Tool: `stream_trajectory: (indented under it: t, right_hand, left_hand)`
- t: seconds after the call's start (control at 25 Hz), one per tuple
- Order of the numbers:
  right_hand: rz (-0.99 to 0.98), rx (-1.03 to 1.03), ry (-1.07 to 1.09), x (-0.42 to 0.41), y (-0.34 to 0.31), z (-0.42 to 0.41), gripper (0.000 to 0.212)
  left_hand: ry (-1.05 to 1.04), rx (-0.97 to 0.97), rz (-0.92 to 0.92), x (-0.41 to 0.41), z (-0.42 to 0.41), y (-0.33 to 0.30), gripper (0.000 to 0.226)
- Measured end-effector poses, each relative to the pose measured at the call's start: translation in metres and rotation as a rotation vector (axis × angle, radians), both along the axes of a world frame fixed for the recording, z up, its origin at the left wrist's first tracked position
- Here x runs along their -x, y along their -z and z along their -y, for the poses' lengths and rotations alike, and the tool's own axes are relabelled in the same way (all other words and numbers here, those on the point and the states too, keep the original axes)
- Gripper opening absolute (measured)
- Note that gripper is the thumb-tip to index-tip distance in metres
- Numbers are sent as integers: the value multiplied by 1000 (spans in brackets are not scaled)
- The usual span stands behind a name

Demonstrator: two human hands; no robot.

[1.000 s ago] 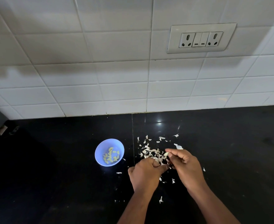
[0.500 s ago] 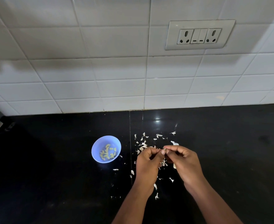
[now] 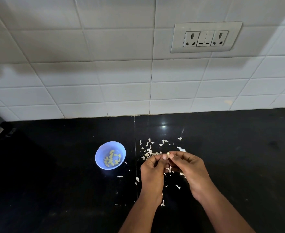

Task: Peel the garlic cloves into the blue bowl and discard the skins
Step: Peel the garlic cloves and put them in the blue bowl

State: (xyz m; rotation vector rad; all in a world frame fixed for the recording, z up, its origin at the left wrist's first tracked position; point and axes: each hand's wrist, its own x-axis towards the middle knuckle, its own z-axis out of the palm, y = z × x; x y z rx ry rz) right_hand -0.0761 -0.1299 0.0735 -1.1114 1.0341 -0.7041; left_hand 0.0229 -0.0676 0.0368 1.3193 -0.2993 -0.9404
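White tiled wall [image 3: 104, 73], black countertop [image 3: 54, 182]

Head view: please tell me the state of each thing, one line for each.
Blue bowl: upright on the counter, holding peeled cloves.
Garlic clove: pinched between both hands.
Left hand: pinches the clove.
Right hand: pinches the clove.
Skins: scattered loose on the black counter.

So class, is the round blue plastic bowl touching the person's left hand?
Apart. The head view shows bare black countertop between the bowl and the left hand.
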Motion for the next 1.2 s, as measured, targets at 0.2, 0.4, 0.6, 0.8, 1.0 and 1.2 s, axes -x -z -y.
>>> stream_trajectory:
  t: [0.2,0.4,0.6,0.8,1.0,1.2]
  right_hand:
    - [-99,131,27,-2,-3,1,9]
    - [81,-47,111,-19,-1,-8,15]
    - [138,-178,102,-31,-6,-12,17]
    - [34,-54,67,-42,-4,-10,21]
    - [-5,-132,43,-61,-7,-12,23]
    - [-432,397,-14,-55,14,-7,17]
  left_hand:
    - [31,2,77,-4,-1,-1,8]
    - [5,67,-51,-6,1,-7,13]
    - [-16,55,-156,-9,-2,-7,16]
    - [-58,48,-135,-12,-4,-9,13]
    - [-128,98,-44,-19,-3,-8,14]
    - [-117,162,-77,-23,-2,-16,18]
